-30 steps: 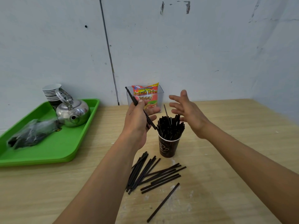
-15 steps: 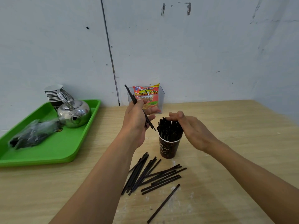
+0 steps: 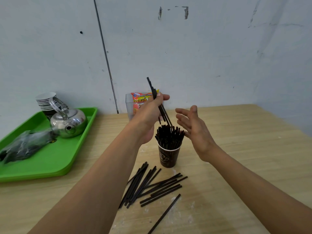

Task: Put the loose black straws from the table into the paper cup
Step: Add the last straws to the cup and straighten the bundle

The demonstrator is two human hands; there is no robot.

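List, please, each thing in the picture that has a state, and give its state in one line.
paper cup: upright on the table, packed with black straws.
left hand: closed on held straws, their lower ends above the cup.
right hand: open, empty, beside the cup's straws.
loose straws: lying flat on the table, in front of the cup.
kettle: upright on the green tray, handle raised.

The scene is lit evenly and fairly brightly by soft, diffuse light, seemingly from above. Only faint shadows are cast on the surface (image 3: 236, 149). Bright reflections are seen on the kettle (image 3: 69, 122). Wide-angle bending is noticed in the wall seam (image 3: 104, 53) and toward the edges. Slight motion blur is shown by the plastic bag (image 3: 25, 146) and the left hand (image 3: 148, 115).
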